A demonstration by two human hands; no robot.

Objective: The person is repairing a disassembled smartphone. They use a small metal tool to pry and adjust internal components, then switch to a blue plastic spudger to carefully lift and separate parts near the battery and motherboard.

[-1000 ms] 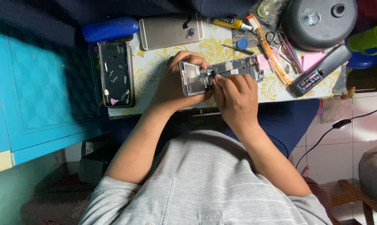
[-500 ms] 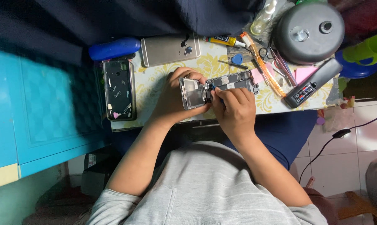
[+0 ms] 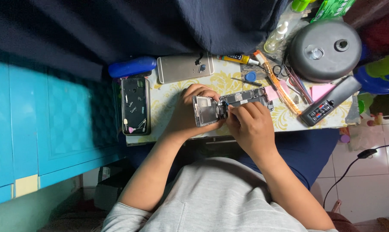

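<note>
Hands at the centre of a small patterned work table, seen from above. Left hand curls closed round the left end of an opened phone chassis, thumb and fingers clamping its edge; right hand lies over the lower middle of the chassis, fingers pinched narrow on what appears to be a fine tool, its tip too small to make out. Compared with the views half a second and a second earlier, both hands keep the same grip and the chassis has not left its spot; only the camera has shifted, so the work reads as a steady, continuing operation on the internals rather than a new step. The chassis thus sits between the hands, touching both. Just beyond it lie a gold phone back, a blue-capped pick and a glue tube; to the left, a dark tray of screws and a blue handle; to the right, a round grey lid and a black meter-like device
</note>
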